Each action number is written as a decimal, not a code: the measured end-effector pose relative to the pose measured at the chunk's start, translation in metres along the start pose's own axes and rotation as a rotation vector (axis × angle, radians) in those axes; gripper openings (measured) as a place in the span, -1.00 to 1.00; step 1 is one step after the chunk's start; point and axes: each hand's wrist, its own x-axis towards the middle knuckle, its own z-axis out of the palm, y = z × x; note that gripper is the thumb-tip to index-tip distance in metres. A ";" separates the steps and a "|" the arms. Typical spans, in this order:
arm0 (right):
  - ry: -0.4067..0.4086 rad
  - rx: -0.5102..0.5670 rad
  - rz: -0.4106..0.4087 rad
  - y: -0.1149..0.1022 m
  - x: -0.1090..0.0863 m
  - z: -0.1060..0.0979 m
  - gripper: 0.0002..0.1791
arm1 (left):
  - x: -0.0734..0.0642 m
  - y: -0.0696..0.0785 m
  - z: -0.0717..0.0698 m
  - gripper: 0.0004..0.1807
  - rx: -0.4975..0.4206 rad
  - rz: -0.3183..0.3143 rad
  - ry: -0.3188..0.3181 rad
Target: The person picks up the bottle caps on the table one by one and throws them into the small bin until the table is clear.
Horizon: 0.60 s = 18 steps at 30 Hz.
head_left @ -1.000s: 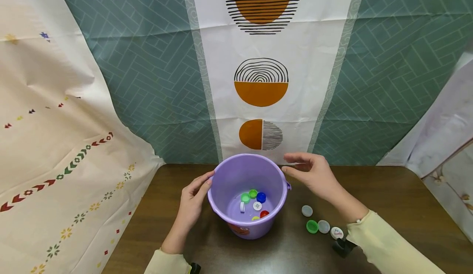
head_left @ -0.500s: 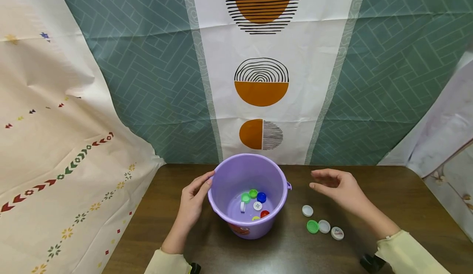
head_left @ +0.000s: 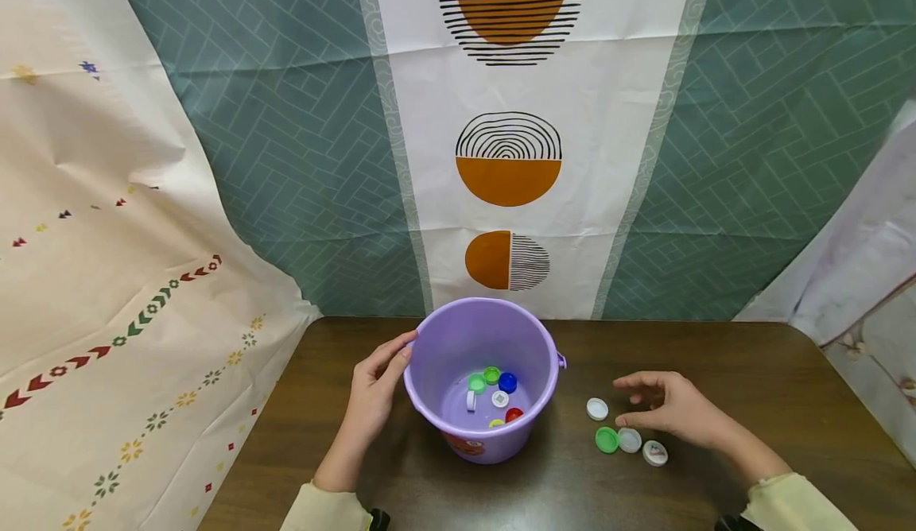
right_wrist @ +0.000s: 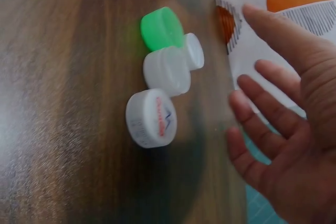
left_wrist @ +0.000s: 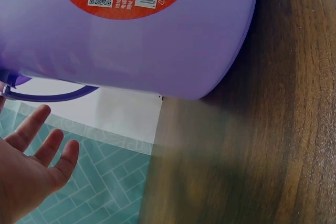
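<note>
A purple bucket (head_left: 468, 340) stands on the brown table with several bottle caps (head_left: 507, 382) inside. My left hand (head_left: 374, 380) touches its left rim with thumb and index finger; in the left wrist view the other fingers (left_wrist: 67, 161) hang loose beside the bucket wall. My right hand (head_left: 676, 412), fingers spread and holding nothing, hovers just above and right of several loose caps: a green cap (head_left: 607, 439), a white cap (head_left: 630, 440) touching it, a printed white cap (right_wrist: 152, 119), and another white cap (head_left: 597, 409) slightly behind.
The dark wooden table (head_left: 558, 491) ends at a patterned green and white cloth (head_left: 322, 157) hanging behind the bucket. A cream cloth (head_left: 107, 292) hangs at the left. The bucket's handle (left_wrist: 52, 97) hangs down its side.
My right hand has moved right, away from the bucket's rim, and then down towards the loose caps. The left hand stays at the rim, and the caps lie where they were.
</note>
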 end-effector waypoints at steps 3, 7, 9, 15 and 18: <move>-0.078 -0.034 0.018 0.006 -0.002 0.001 -0.32 | 0.000 0.000 0.000 -0.66 -0.002 0.002 0.000; -0.139 -0.107 0.039 0.010 -0.003 0.002 -0.27 | 0.000 0.000 0.000 -0.66 -0.005 0.000 0.003; -0.150 -0.140 0.043 0.012 -0.004 0.003 -0.26 | 0.000 0.000 0.000 -0.66 -0.005 -0.004 0.002; -0.141 -0.177 0.040 0.012 -0.006 0.005 -0.23 | 0.001 0.000 0.000 -0.66 0.003 -0.002 -0.002; -0.148 -0.178 0.034 0.013 -0.006 0.005 -0.22 | 0.000 0.000 0.000 -0.66 0.004 -0.003 -0.005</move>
